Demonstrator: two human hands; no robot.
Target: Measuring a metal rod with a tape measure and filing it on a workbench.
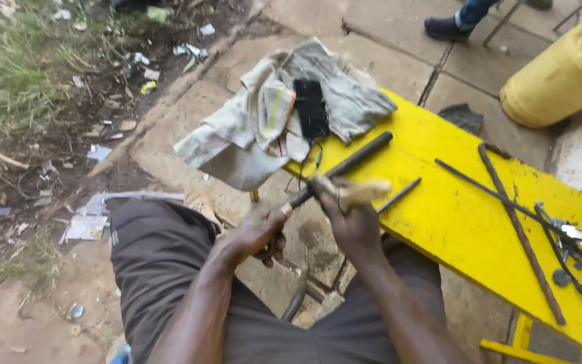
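Outdoors, I see cracked paving slabs (372, 40) beside a strip of dirt and grass strewn with litter (95, 101). Across the slabs runs a yellow surface (453, 209), set at a slant from my view. A yellow jerrycan (560, 74) lies on its side behind it, with another person's shoe (447, 27) near the top edge. A grey crumpled cloth (271, 114) hangs over the surface's far end, a black phone (311, 108) lying on it. Several thin metal rods (520, 229) lie toward the right end, touching small tools (570, 239). Nearer, my left hand (257, 232) is closed around a dark bar (345, 167) whose far end rests on the surface. My right hand (351, 222) grips a pale, blurred rag-like piece (355, 191) against that bar.
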